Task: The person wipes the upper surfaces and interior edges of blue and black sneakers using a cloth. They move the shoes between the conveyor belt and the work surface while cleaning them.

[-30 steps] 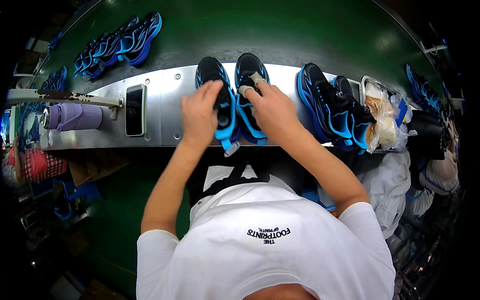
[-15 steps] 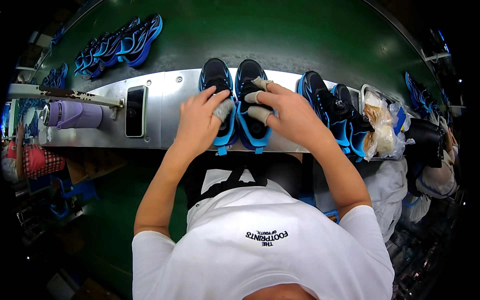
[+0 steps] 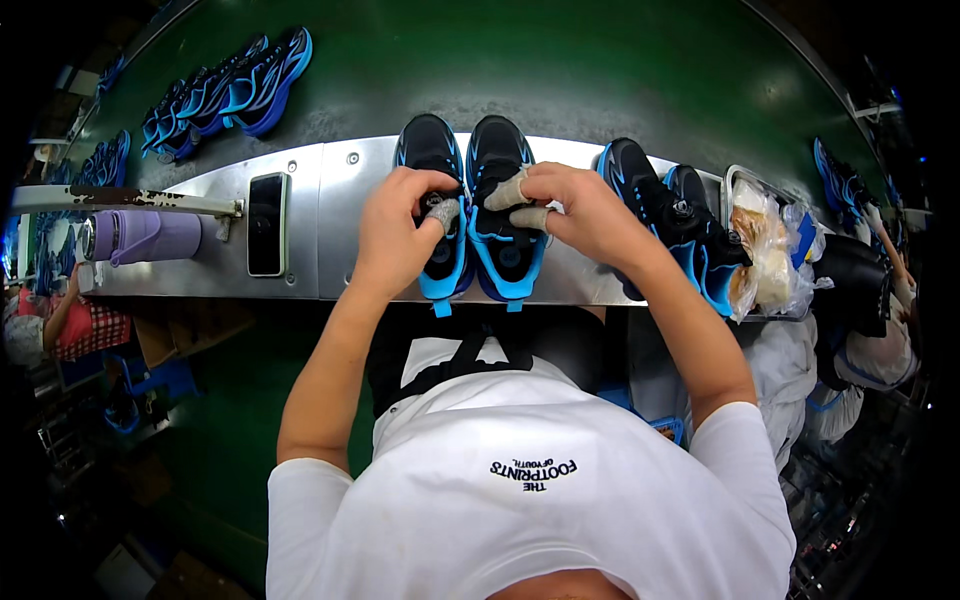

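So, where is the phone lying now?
The phone lies on the metal ledge, left of the left hand, right of the purple bottle.

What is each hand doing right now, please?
Left hand: fingers curled on the left black-and-blue sneaker.
Right hand: taped fingers pinching at the right black-and-blue sneaker.

steel ledge (image 3: 340,270), shoes (image 3: 470,200), phone (image 3: 266,224), bottle (image 3: 145,237)

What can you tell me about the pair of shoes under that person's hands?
The pair of shoes is black with bright blue soles and trim, of sporty synthetic look. They lie side by side, soles down, on the metal shelf, toes toward the green belt, blue heel tabs overhanging the near edge. The left hand covers the left shoe; the right hand, with taped fingers, rests on the right.
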### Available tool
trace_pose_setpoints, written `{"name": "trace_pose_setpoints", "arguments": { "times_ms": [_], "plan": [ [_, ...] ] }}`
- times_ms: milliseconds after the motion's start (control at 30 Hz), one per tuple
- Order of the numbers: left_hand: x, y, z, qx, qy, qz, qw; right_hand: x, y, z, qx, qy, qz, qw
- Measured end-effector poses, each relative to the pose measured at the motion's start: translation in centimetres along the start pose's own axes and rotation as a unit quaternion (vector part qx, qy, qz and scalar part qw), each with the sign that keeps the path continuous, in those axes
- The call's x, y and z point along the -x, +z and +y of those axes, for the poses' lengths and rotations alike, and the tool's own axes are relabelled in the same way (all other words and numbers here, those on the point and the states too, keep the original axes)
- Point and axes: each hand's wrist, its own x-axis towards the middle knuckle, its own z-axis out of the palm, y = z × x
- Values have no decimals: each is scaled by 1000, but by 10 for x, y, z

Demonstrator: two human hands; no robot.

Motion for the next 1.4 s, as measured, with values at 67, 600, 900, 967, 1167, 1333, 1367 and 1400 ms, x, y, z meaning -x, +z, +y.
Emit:
{"name": "trace_pose_setpoints", "arguments": {
  "times_ms": [67, 600, 900, 967, 1167, 1333, 1367, 1400],
  "plan": [
    [-4, -6, -12, 17, 4, -38, 999, 0, 5, -3, 29, 31, 15, 999],
    [-1, 1, -4, 20, -35, -3, 999, -3, 4, 24, -121, -14, -70, 990],
    [0, 7, -4, 8, -35, 58, 998, -9, 14, 10, 129, -121, -73, 981],
    [0, 8, -5, -2, -47, 81, 996, -8, 3, 10, -87, -69, -99, 989],
    [-10, -11, -18, 182, -70, -100, 976, -7, 25, 6, 51, -17, 11, 998],
    [0, -5, -6, 10, -31, -23, 999, -4, 3, 19, -191, 37, -58, 979],
    [0, -3, -4, -15, -32, -14, 999, -2, 4, 22, -149, 12, -38, 988],
    [0, -3, -4, -13, -33, -14, 999, 0, 6, 22, -148, 14, -39, 988]
  ]
}}
